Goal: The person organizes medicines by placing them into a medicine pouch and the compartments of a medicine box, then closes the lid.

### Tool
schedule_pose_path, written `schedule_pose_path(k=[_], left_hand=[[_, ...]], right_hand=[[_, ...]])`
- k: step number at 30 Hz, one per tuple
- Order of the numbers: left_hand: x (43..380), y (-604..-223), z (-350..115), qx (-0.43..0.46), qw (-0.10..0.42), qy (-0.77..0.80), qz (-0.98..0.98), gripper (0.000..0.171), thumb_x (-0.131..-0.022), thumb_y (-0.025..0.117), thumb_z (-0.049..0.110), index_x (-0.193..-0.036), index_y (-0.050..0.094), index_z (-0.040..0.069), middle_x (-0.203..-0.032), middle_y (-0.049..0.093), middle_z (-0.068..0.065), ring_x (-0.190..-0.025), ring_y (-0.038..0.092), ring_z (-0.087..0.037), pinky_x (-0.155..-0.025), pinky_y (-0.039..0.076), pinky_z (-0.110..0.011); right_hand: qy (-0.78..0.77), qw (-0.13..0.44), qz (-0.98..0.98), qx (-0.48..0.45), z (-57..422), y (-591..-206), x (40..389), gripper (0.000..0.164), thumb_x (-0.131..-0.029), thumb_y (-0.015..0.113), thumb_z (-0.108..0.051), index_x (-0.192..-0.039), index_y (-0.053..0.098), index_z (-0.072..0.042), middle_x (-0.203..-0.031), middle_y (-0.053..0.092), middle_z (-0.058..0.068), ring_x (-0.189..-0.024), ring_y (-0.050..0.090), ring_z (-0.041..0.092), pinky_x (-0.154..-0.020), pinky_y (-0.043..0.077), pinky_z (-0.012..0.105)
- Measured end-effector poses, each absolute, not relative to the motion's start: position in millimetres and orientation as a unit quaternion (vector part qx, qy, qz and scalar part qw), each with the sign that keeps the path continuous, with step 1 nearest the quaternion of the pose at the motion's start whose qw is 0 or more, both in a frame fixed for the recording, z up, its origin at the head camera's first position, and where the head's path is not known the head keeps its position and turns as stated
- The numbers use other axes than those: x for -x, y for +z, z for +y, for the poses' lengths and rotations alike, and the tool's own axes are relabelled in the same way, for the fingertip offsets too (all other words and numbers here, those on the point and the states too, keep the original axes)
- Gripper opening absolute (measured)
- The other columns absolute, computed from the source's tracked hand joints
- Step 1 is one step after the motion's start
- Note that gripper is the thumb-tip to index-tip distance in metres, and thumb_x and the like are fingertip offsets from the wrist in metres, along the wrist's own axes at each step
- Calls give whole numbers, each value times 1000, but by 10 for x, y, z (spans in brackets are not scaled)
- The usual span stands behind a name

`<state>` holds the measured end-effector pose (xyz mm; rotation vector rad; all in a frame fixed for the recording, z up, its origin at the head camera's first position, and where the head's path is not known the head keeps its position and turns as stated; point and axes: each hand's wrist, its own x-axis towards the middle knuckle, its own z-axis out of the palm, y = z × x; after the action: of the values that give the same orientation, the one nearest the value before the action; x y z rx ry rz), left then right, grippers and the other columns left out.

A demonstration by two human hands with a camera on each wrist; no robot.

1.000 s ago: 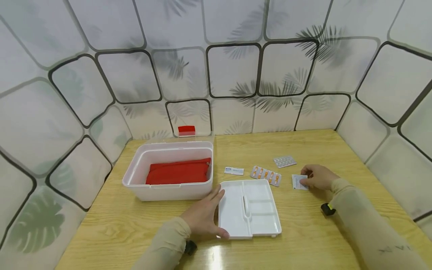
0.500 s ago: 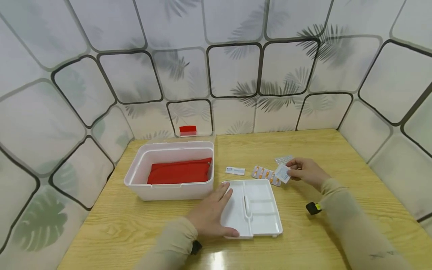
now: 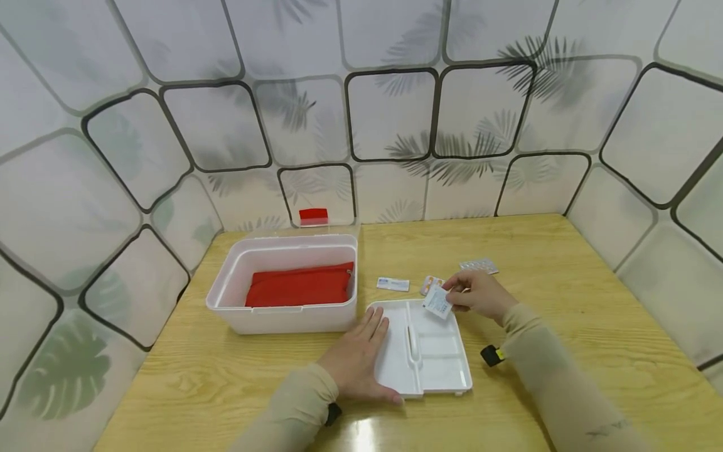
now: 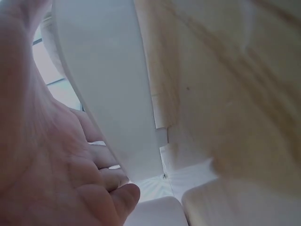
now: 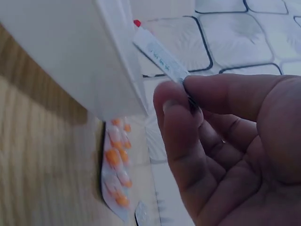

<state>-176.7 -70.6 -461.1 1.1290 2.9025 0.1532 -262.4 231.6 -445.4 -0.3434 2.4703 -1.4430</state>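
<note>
My right hand (image 3: 480, 295) pinches a small white printed sachet (image 3: 437, 302) between thumb and fingertips, above the back right compartment of a white divided tray (image 3: 446, 375). The right wrist view shows the sachet (image 5: 162, 56) nearly edge-on, beside the tray wall (image 5: 70, 47). My left hand (image 3: 358, 361) rests along the tray's left edge, fingers extended and thumb at its front edge. Behind the tray, a blister pack of orange capsules (image 3: 431, 285) is partly covered by the sachet and right hand; more capsules (image 5: 115, 169) show in the right wrist view.
A white box (image 3: 271, 319) with a raised clear lid stands at the left, holding a red zippered pouch (image 3: 299, 285). A narrow white packet (image 3: 393, 284) lies behind the tray. Farther right is a silver blister pack (image 3: 480, 265). Patterned curtains surround the wooden table (image 3: 186, 383).
My right hand has picked the sachet up from the table and carried it left, over the tray. The left hand has shifted slightly right over the tray's left edge.
</note>
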Motion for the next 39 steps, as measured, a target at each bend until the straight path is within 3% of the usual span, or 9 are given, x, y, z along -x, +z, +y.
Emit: schedule_pose_path(k=[5, 15, 24, 31, 39], left_hand=[[1762, -4611, -702, -343, 34, 60, 937, 133, -61, 55, 89, -149, 22, -6, -157, 11, -23, -145, 9, -34, -115, 18, -39], [1776, -4628, -705, -342, 36, 49, 938, 131, -63, 54, 89, -148, 25, -6, -156, 14, -23, -145, 9, -35, -115, 17, -42], [1780, -4629, -724, -347, 35, 46, 936, 129, -64, 54, 88, -148, 25, -6, -156, 15, -23, -145, 11, -35, -115, 18, -41], [1728, -4653, -783, -350, 11, 17, 936, 124, -68, 45, 90, -147, 30, -4, -155, 22, -21, -144, 17, -34, -116, 18, -39], [1685, -4665, -864, -327, 11, 29, 944, 126, -68, 42, 91, -147, 28, -6, -155, 21, -22, -144, 21, -31, -115, 20, -36]], right_hand=[[-420, 96, 889, 155, 2184, -4516, 2594, 11, -86, 71, -9, -97, 70, -5, -83, 65, 1, -75, 57, 15, -64, 48, 27], [-334, 52, 923, 182, 2071, -4590, 2544, 8, -83, 74, -12, -91, 73, -15, -76, 64, -10, -70, 54, 10, -64, 46, 29], [-264, 22, 948, 173, 1979, -4622, 2507, 16, -81, 75, -14, -98, 76, -13, -83, 68, -7, -72, 56, 9, -67, 48, 31], [-174, 6, 965, 195, 1930, -4620, 2482, 24, -81, 76, -18, -104, 76, -13, -99, 72, 4, -87, 66, 21, -74, 52, 40], [-132, -11, 966, 223, 1888, -4592, 2452, 23, -80, 77, -18, -102, 76, -12, -86, 61, 1, -70, 53, 13, -61, 47, 32]])
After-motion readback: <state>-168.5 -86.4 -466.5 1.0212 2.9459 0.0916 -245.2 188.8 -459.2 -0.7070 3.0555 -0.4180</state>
